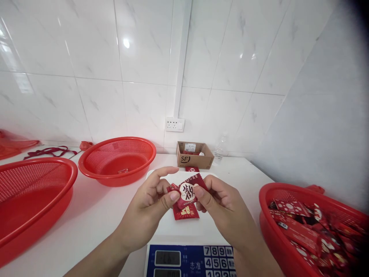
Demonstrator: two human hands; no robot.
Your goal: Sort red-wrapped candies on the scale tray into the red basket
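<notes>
Between my two hands is a dark red wrapped candy (187, 192) with a white round label, a black character and the word SUGAR on its edge. My left hand (154, 196) pinches its left end between thumb and fingers, the index finger stretched out above. On the right end, my right hand (220, 200) grips the wrapper, its thumb on the label. Below the hands, another red candy packet (186, 212) with gold print lies on the white pan of a digital scale (173, 231). The scale's blue keypad panel (196, 261) is partly hidden by my right forearm.
A red basket (266, 188) full of wrapped candies stands at the right. One red basket (99, 177) at back left holds a small packet; another basket (72, 169) is nearer. Behind the scale are a cardboard box (194, 161), a red packet (191, 169) and a clear bottle (220, 148).
</notes>
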